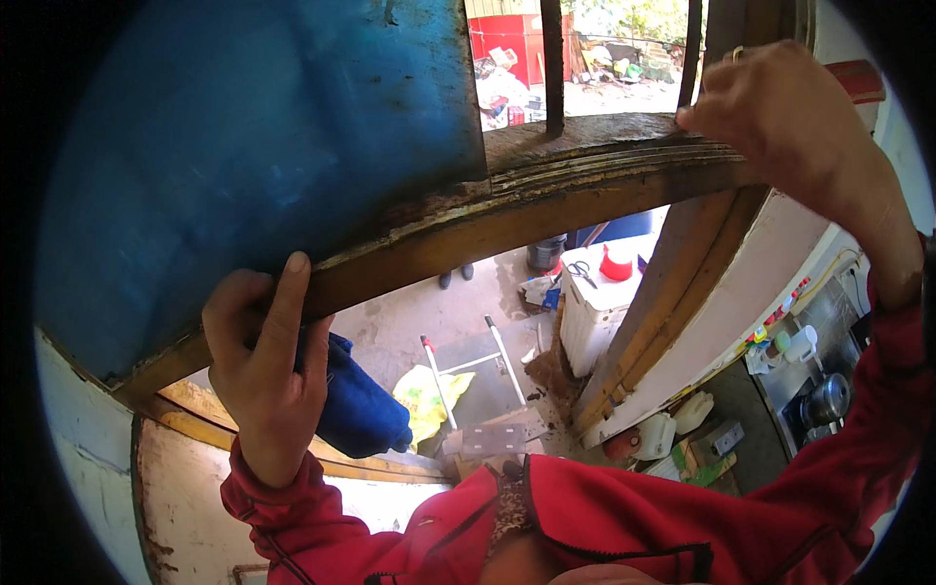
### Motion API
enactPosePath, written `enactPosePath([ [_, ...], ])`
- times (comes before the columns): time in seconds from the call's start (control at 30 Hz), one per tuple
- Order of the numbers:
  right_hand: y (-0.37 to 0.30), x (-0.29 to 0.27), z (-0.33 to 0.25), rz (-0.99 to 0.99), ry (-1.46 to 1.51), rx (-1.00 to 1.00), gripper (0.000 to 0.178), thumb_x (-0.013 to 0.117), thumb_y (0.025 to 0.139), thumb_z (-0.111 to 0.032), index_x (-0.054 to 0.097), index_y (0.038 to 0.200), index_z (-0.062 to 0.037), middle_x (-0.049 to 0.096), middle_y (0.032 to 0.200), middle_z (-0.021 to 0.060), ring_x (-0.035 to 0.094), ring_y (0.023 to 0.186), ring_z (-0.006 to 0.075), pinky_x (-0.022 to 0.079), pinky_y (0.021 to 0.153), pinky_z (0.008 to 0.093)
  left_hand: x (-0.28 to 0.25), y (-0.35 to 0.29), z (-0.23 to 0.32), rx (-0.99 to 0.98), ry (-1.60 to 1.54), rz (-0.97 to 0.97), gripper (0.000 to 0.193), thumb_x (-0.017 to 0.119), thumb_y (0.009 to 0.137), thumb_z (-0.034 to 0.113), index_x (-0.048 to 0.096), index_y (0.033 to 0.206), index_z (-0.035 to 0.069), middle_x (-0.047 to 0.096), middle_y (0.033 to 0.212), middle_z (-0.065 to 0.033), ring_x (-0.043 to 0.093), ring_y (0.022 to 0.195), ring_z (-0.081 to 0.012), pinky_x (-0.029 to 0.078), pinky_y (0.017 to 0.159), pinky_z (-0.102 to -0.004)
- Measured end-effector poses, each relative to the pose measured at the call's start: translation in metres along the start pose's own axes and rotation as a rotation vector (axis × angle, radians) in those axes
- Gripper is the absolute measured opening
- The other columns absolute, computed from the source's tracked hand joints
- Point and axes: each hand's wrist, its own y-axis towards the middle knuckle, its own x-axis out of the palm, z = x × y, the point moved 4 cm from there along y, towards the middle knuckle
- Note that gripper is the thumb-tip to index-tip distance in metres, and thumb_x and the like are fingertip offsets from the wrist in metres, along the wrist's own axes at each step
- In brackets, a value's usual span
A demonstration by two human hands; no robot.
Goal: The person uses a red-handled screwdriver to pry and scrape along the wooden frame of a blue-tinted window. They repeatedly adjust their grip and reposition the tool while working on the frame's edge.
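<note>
A worn wooden crossbeam (439, 241) spans the view under a barred window opening. My left hand (270, 380) grips its left part, index finger stretched up over the edge and the other fingers bent. A blue panel (263, 127) covers the window's left side, just above that hand. Dark blue fabric (356, 405) shows below the left hand; I cannot tell what it belongs to. At the upper right, my right hand (770, 112) is closed, its thumb side against the sill beside a dark vertical bar (691, 54). What lies inside its fingers is hidden.
Far below stand a white ladder-like frame (453, 369), a yellow bag (421, 400) and a white cabinet (593, 317) bearing scissors (582, 274) and a red object (616, 261). A wooden post (673, 292) drops at right, beside a counter with a metal pot (829, 398). Someone's dark shoes (456, 277) show on the floor.
</note>
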Motion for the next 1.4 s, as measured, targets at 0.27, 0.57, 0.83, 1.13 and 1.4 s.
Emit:
enactPosePath([
  [0.27,0.057,-0.038,-0.020,-0.096,0.549,0.041,0.023,0.059,0.103,-0.017,0.074,0.116,-0.0056,0.076,0.097,0.0120,0.072,0.085,0.0285,0.057,0.076,0.0386,-0.003,-0.007,-0.003,-0.059,-0.022,-0.046,0.063,0.084,0.078,0.001,0.067,0.138,0.012,0.054,0.118,-0.0126,0.058,0.103,-0.0288,0.052,0.084,-0.0367],
  [0.57,0.095,-0.030,-0.025,-0.388,0.759,0.043,0.022,0.062,0.099,-0.018,0.074,0.112,-0.0038,0.073,0.091,0.0157,0.068,0.075,0.0314,0.054,0.072,0.0400,-0.001,-0.001,0.001,0.002,0.053,-0.006,0.065,0.085,0.073,-0.003,0.070,0.133,0.015,0.054,0.117,-0.0107,0.061,0.086,-0.0228,0.053,0.069,-0.0334],
  [0.83,0.053,0.024,-0.020,0.424,0.838,-0.156,0.029,0.061,0.099,-0.022,0.061,0.124,-0.0062,0.060,0.127,0.0143,0.060,0.110,0.0293,0.049,0.091,0.0358,-0.001,-0.001,0.000,0.007,0.057,-0.015,0.061,0.085,0.077,0.000,0.069,0.134,0.013,0.053,0.118,-0.0113,0.060,0.094,-0.0239,0.053,0.073,-0.0321],
  [1.13,0.056,-0.022,-0.006,-0.330,0.709,-0.059,0.033,0.058,0.099,-0.016,0.066,0.131,-0.0104,0.069,0.118,0.0134,0.065,0.102,0.0293,0.053,0.095,0.0344,0.000,0.000,0.000,0.004,0.036,-0.031,0.059,0.084,0.080,0.004,0.067,0.137,0.012,0.053,0.119,-0.0107,0.058,0.099,-0.0240,0.051,0.078,-0.0320],
  [1.4,0.086,-0.004,-0.006,-0.309,0.934,-0.041,0.028,0.058,0.091,-0.007,0.074,0.114,-0.0031,0.072,0.099,0.0177,0.068,0.091,0.0310,0.054,0.081,0.0410,0.003,0.000,0.002,-0.005,0.032,-0.018,0.061,0.084,0.079,0.000,0.068,0.137,0.014,0.052,0.119,-0.0101,0.058,0.095,-0.0214,0.051,0.073,-0.0296],
])
